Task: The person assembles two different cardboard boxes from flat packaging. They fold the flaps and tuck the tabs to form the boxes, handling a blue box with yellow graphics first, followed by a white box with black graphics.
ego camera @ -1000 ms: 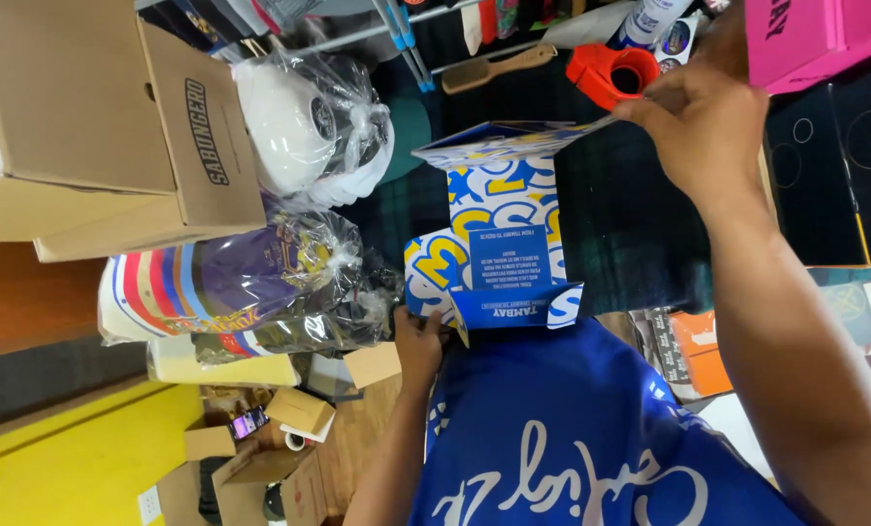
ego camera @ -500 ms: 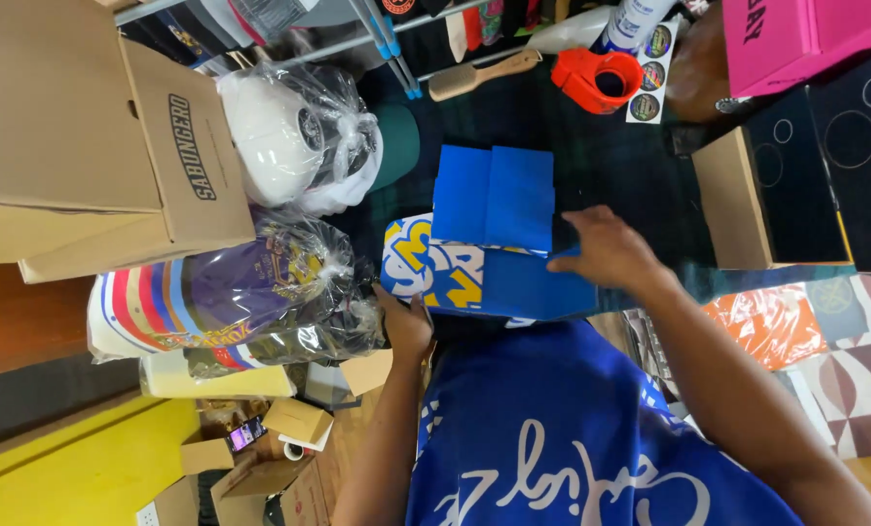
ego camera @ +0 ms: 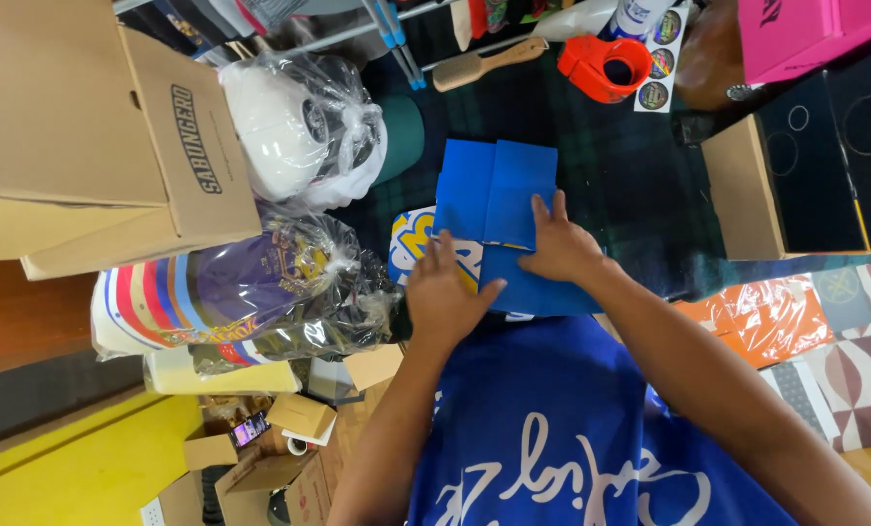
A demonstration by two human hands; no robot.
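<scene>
My left hand (ego camera: pixel 447 297) lies flat, fingers spread, on the patterned end of the blue box (ego camera: pixel 499 229). My right hand (ego camera: pixel 559 245) presses open-palmed on its flaps, gripping nothing. The box lies on the dark cloth (ego camera: pixel 630 185) directly ahead of both hands, long axis running away from me. The right hand reaches farther up it.

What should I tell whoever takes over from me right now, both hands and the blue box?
Left hand: flat on the blue box, gripping nothing.
Right hand: pressing on the box's blue flaps, gripping nothing.
The box lies on the dark plaid table, in front of the red tape dispenser and wooden brush.
Done: flaps folded flat.
Left: no tape visible on the flaps.
</scene>
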